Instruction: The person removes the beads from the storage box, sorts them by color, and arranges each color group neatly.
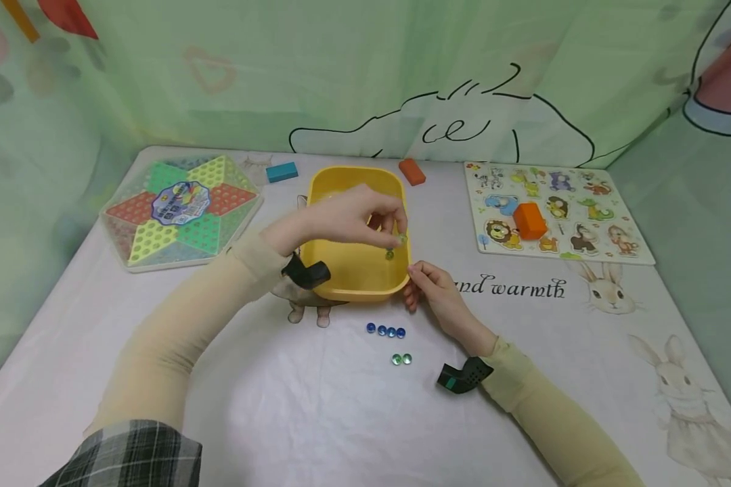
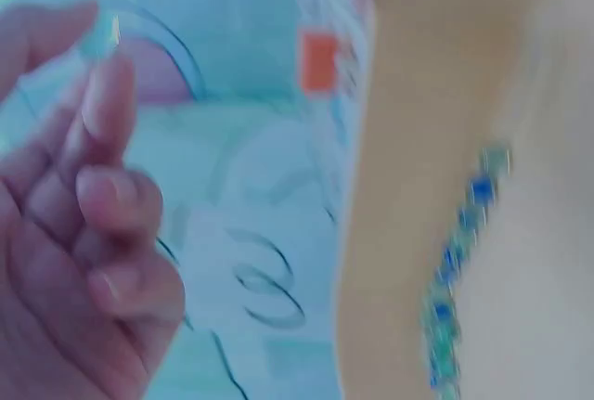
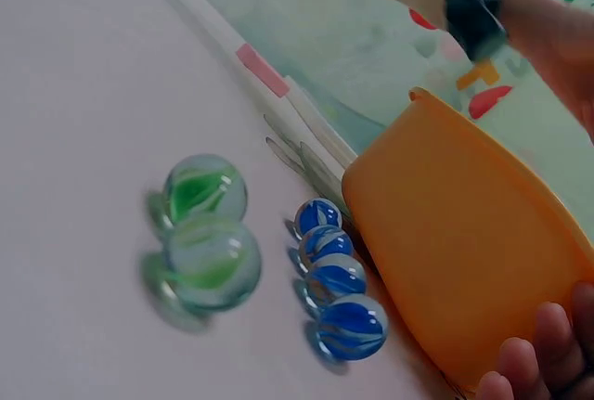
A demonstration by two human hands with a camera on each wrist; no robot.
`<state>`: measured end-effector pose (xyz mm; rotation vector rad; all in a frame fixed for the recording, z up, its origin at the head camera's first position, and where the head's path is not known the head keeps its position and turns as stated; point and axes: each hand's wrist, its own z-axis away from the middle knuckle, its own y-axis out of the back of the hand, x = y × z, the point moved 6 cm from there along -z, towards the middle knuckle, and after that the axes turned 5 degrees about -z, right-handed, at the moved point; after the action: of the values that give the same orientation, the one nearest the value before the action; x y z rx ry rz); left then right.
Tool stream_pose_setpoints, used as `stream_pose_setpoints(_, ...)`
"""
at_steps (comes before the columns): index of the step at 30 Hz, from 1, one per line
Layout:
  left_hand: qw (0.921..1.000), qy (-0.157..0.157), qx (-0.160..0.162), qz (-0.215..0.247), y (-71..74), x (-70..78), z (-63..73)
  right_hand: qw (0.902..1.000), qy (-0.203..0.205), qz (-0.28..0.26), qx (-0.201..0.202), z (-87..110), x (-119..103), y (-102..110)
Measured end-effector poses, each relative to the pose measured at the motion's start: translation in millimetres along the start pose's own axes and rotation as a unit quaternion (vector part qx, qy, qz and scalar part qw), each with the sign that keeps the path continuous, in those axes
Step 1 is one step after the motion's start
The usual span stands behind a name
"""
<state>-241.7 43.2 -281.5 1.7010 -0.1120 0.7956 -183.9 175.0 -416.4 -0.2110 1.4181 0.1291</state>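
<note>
Over the yellow box (image 1: pixel 347 281), my left hand (image 1: pixel 365 215) pinches a green marble (image 2: pixel 100 38) between thumb and fingertip. The left wrist view shows its other fingers curled toward the palm. Several blue and green marbles (image 2: pixel 452 256) lie inside the box, mostly hidden by the hand in the head view. My right hand (image 1: pixel 440 292) grips the box's near right corner, with the thumb at the rim and fingers (image 3: pixel 520 363) against the outer wall. In front of the box, several blue marbles (image 1: pixel 391 331) form a row, and two green marbles (image 1: pixel 401 359) sit nearer me.
A Chinese checkers board (image 1: pixel 183 210) lies at the left. An animal puzzle board (image 1: pixel 566 216) is at the right with an orange block (image 1: pixel 530 221) on it. Behind the box are a blue block (image 1: pixel 282 172) and a red-orange block (image 1: pixel 411 172). A curtain hangs beyond.
</note>
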Motion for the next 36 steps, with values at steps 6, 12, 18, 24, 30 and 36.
stream_pose_setpoints(6,0.9972,0.016,0.043,-0.06,-27.3,28.6,42.6,0.9999,0.014,0.001,0.0,-0.6,1.2,-0.6)
stream_pose_setpoints(12,0.9936,0.036,0.049,-0.095,-69.1,39.3,70.8,0.9999,0.016,0.0,-0.001,-0.2,0.9,-0.7)
stream_pose_setpoints(18,0.9926,0.071,0.005,-0.098,-105.4,35.3,78.7,0.9998,0.016,0.0,0.008,-0.7,0.6,0.5)
stream_pose_setpoints(24,0.9903,0.088,-0.052,-0.094,-128.2,32.9,75.7,0.9999,0.016,0.0,0.001,-1.5,-1.4,-0.8)
stream_pose_setpoints(30,0.9852,0.097,-0.068,-0.123,-139.7,32.2,69.3,0.9999,0.011,-0.003,-0.001,-1.8,-1.0,-1.4)
stream_pose_setpoints(36,0.9804,0.1,-0.066,-0.157,-144.3,33.2,65.2,0.9999,0.008,-0.006,0.0,-1.8,-0.7,-0.8)
